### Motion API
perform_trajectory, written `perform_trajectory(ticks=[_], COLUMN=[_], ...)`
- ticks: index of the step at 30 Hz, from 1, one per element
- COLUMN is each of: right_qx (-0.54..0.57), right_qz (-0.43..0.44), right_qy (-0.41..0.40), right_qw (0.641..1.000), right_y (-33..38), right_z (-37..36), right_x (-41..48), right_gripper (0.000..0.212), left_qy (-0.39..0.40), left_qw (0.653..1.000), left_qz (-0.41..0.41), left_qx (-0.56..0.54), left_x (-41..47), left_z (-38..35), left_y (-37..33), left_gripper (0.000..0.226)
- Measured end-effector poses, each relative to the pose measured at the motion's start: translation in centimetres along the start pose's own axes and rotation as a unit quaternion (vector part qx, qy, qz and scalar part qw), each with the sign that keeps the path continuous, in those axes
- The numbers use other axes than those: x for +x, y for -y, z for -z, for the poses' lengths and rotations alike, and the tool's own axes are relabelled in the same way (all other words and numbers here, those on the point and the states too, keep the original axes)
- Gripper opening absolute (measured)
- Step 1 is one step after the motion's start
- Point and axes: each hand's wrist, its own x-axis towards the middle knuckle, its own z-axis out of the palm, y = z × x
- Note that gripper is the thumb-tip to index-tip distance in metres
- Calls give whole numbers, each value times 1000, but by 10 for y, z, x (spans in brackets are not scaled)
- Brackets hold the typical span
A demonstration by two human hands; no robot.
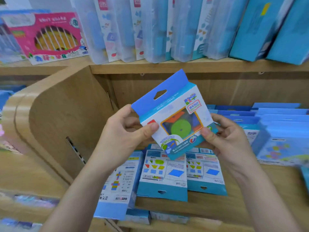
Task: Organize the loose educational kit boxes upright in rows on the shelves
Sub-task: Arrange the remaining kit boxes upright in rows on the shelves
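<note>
A small blue-and-white kit box (172, 113) with a hang tab and a window showing a green disc is held up in front of the middle shelf, tilted with its tab toward the upper left. My left hand (128, 131) grips its left edge, thumb on the front. My right hand (225, 136) grips its right lower edge, thumb on the front. Below it, several loose kit boxes (163, 174) lie flat, backs up, on the wooden shelf (250, 203). Another flat box (117, 186) overhangs the shelf's front left.
At the right of the same shelf, blue kit boxes (267, 124) stand packed in rows. The upper shelf (184, 66) carries leaning clear and blue cases (167, 29) and a pink box (48, 36). A curved wooden side panel (55, 118) bounds the left.
</note>
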Motion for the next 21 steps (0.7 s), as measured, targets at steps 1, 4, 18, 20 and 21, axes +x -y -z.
perform_trajectory(ticks=[1,4,18,20,21], right_qx=[6,-15,-612,-668,-687], right_qz=[-5,3,165,185,185], right_qy=[-15,-47,21,35,48], right_qw=[1000,999,773,720,701], right_y=[0,7,57,52,51], right_z=[7,31,163,175,180], right_x=[-5,-22,-75,-76,-75], right_gripper=[77,62,92,81,76], left_qy=[12,31,118,121,119], left_qw=[1000,998,898,904,906], left_qz=[-4,-20,-109,-99,-90], left_qx=[6,55,411,399,395], left_x=[-2,-4,-38,-42,-44], left_z=[-8,-34,-196,-214,-221], left_y=[-3,-6,30,38,42], left_gripper=[41,35,40,41,41])
